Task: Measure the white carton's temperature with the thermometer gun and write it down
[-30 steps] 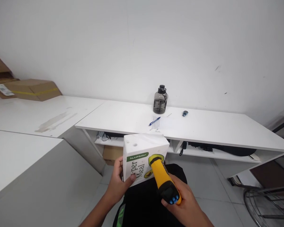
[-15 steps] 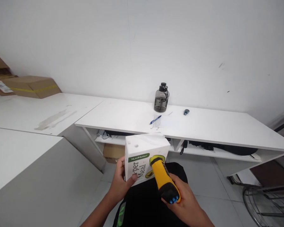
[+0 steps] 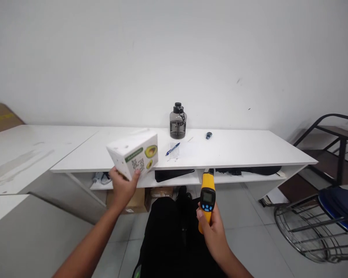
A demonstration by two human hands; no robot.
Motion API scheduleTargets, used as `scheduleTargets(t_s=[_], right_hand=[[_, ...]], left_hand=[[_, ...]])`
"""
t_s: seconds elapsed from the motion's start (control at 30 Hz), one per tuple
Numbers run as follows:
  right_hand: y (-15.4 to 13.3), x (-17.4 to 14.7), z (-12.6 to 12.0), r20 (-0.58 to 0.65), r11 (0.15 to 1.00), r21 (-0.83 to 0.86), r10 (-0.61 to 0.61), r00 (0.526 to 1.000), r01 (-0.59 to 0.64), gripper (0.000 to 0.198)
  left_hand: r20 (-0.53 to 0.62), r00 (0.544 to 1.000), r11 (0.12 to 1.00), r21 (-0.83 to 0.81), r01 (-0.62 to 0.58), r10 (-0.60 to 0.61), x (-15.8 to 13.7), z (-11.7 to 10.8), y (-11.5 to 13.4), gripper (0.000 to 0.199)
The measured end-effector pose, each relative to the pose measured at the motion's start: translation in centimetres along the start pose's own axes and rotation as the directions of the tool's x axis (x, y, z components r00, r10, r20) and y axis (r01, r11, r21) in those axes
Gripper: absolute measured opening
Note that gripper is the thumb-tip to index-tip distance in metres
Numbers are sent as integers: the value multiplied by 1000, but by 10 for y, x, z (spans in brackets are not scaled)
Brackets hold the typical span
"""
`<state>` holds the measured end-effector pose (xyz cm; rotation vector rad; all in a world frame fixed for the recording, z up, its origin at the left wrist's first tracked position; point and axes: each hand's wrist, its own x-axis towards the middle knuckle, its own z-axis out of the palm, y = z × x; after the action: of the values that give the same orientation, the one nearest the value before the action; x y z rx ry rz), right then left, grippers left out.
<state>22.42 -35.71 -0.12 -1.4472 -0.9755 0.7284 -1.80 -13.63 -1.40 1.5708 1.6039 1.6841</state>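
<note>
Already in hand: the left hand (image 3: 122, 186) holds a white carton (image 3: 134, 155) with a green label and avocado print, tilted, lifted in front of the near edge of the long white table (image 3: 249, 152) toward its left end.
Left fingers: closed around the carton's lower corner, thumb on the printed face.
Right hand: the right hand (image 3: 211, 227) grips a yellow infrared thermometer (image 3: 207, 197) by its handle, display and blue buttons facing the camera, nozzle pointing away toward the shelf under the table.
Right fingers: wrapped tight on the handle; the trigger finger is hidden behind the body.
Done, as I judge it: both items are picked up and raised; the thermometer is not aimed at the carton, the 2 being well apart.
Left to do, as I judge it: any reading of the carton looks not yet taken here.
On the table: a dark water bottle (image 3: 178, 121) near the far edge, a blue pen (image 3: 173, 148) on a sheet of paper (image 3: 183, 150), and 1 small dark object (image 3: 209, 135).
Hard to make out: the display's figures are too small to read; the carton's wording is blurred; the small dark object cannot be identified.
Cut off: the black lap below, and a wire chair frame (image 3: 310, 227) at the right.
</note>
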Motion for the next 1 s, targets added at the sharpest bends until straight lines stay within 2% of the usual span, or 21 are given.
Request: scheduleTargets(t_s=[0.13, 0.23, 0.4, 0.63, 0.73, 0.8, 0.87, 0.93, 1.0], right_hand=[[1, 7, 6, 21, 991, 93, 94, 995, -95, 43], [2, 12, 8, 14, 987, 118, 110, 994, -111, 44], [3, 19, 13, 2, 985, 130, 113, 994, -112, 44], [10, 25, 24, 21, 984, 117, 132, 991, -134, 42], [15, 30, 25, -5, 979, 154, 134, 991, -132, 58], [18, 43, 20, -64, 979, 179, 112, 992, -99, 78], [20, 70, 9, -141, 990, 136, 52, 989, -33, 89], [22, 109, -6, -208, 999, 24, -33, 978, 39, 89], [24, 155, -22, -198, 992, -112, -77, 977, 55, 82]], left_hand=[[-15, 996, 973, 211, 92, -91, 67, 28, -1, 68], [-39, 986, 941, 297, 164, -160, 90, 45, -6, 70], [-96, 961, 884, 375, 277, -261, 91, 62, -19, 74], [-70, 981, 867, 461, 191, -179, 81, 64, -18, 77], [-64, 985, 863, 474, 172, -162, 81, 63, -20, 77], [-59, 985, 858, 485, 169, -161, 81, 63, -22, 76], [-49, 986, 854, 495, 161, -157, 81, 63, -23, 76], [-42, 988, 852, 502, 151, -151, 81, 63, -23, 76], [-38, 989, 852, 504, 143, -143, 81, 62, -23, 76]])
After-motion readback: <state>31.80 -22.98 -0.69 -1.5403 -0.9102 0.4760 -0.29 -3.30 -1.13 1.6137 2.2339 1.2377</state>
